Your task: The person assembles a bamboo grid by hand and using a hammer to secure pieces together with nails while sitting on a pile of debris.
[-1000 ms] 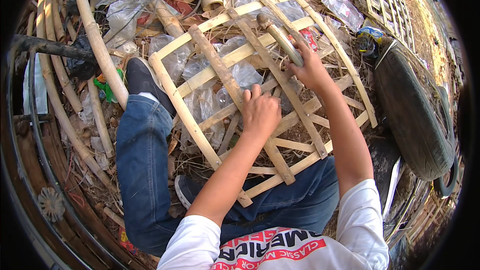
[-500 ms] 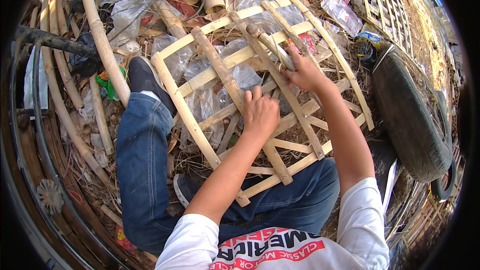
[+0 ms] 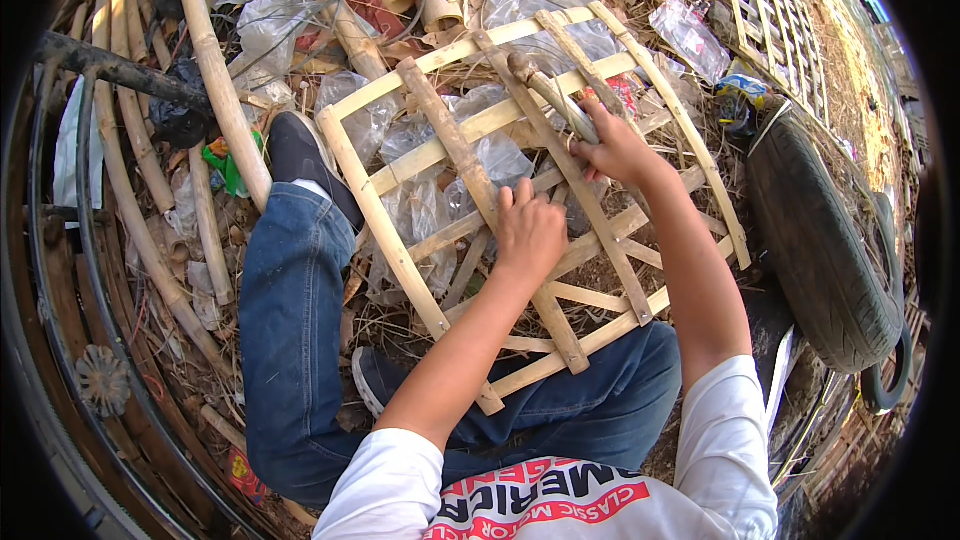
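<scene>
A lattice frame of split bamboo strips [image 3: 406, 171] lies tilted across my lap and the littered ground, its strips crossing with open gaps between them. My left hand [image 3: 531, 230] is closed around a strip near the frame's middle, fingers curled over it; their tips are partly hidden. Further right and higher up, my right hand [image 3: 612, 145] grips a rod-shaped tool [image 3: 550, 92] with a rounded brown knob at its far end and a paler shaft. This tool lies over the lattice, slanting toward the far left. Its exact kind does not show.
Long bamboo poles [image 3: 215, 70] and a black metal frame [image 3: 90, 170] stand at left. Plastic bags [image 3: 270, 28] and dry leaves litter the ground beyond. A worn tyre [image 3: 820, 240] is at right, with another lattice panel [image 3: 770, 15] farther off. My shoe [image 3: 300, 155] rests beside the frame.
The whole view has shifted slightly, so the scene sits a little lower and further right. Both hands keep their holds, with little visible movement against the lattice.
</scene>
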Demonstrator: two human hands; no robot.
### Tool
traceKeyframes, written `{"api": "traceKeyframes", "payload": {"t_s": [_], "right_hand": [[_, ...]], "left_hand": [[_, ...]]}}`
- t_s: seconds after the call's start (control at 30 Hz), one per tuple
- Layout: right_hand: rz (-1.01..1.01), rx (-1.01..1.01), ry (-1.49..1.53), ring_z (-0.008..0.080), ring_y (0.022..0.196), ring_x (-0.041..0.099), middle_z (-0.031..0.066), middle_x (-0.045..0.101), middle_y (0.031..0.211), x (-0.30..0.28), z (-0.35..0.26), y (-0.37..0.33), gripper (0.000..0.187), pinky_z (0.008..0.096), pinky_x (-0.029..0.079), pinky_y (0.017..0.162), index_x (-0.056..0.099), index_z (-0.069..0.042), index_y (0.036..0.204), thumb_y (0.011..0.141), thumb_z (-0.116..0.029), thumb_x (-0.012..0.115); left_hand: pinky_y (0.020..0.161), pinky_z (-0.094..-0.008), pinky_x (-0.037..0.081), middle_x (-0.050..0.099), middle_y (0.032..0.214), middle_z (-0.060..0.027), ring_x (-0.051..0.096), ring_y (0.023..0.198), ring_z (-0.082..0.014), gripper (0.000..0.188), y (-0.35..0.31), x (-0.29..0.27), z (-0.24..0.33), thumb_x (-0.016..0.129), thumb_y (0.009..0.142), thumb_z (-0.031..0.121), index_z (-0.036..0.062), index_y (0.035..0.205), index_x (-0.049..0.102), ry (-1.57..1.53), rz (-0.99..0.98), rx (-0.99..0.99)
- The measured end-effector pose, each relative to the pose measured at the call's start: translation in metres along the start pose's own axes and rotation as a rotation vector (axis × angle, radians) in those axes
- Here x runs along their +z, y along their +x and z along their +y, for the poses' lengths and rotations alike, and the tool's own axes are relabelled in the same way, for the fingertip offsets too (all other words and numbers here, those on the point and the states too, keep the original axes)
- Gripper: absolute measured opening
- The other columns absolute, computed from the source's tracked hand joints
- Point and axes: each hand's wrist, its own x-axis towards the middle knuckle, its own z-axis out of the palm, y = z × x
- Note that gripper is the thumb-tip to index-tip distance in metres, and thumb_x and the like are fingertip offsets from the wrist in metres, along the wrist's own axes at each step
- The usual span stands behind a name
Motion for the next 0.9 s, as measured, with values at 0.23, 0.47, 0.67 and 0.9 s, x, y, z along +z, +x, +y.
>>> {"api": "traceKeyframes", "payload": {"t_s": [0.23, 0.47, 0.67, 0.9], "right_hand": [[0.053, 0.004, 0.006, 0.0212, 0.058, 0.067, 0.0181, 0.065, 0.088, 0.002, 0.0, -0.002, 0.057, 0.0349, 0.054, 0.051, 0.034, -0.003, 0.135, 0.087, -0.009, 0.065], [0.111, -0.067, -0.039, 0.0212, 0.057, 0.066, 0.0197, 0.065, 0.095, 0.007, 0.009, -0.001, 0.054, 0.0364, 0.054, 0.059, 0.039, 0.001, 0.132, 0.086, -0.01, 0.066], [0.109, -0.06, -0.007, 0.0206, 0.056, 0.066, 0.0195, 0.065, 0.096, 0.006, 0.013, 0.001, 0.053, 0.0361, 0.053, 0.06, 0.04, 0.002, 0.13, 0.086, -0.01, 0.067], [0.123, -0.037, 0.001, 0.018, 0.055, 0.065, 0.0159, 0.066, 0.089, 0.007, 0.013, 0.0, 0.052, 0.0346, 0.052, 0.058, 0.042, 0.001, 0.128, 0.085, -0.013, 0.069]], "left_hand": [[0.083, -0.0411, 0.035, 0.069, 0.077, -0.0076, 0.055, 0.093, -0.0249, 0.014, 0.001, 0.003, -0.001, 0.07, 0.079, 0.018, 0.0062, 0.073, 0.074, 0.018, 0.005, -0.004], [0.084, -0.0391, 0.041, 0.062, 0.085, -0.0105, 0.055, 0.087, -0.0253, 0.025, -0.006, -0.025, 0.001, 0.073, 0.081, 0.022, 0.0009, 0.07, 0.066, -0.098, 0.314, 0.034], [0.063, -0.0306, 0.05, 0.06, 0.077, -0.0134, 0.061, 0.069, -0.0222, 0.025, -0.078, -0.061, -0.018, 0.073, 0.084, 0.015, -0.0066, 0.077, 0.062, -0.466, 0.174, -0.482], [0.062, -0.0274, 0.047, 0.068, 0.074, -0.0092, 0.056, 0.065, -0.0094, 0.025, -0.067, -0.07, -0.008, 0.073, 0.085, 0.016, -0.0061, 0.096, 0.069, -0.522, -0.555, -0.565]]}}
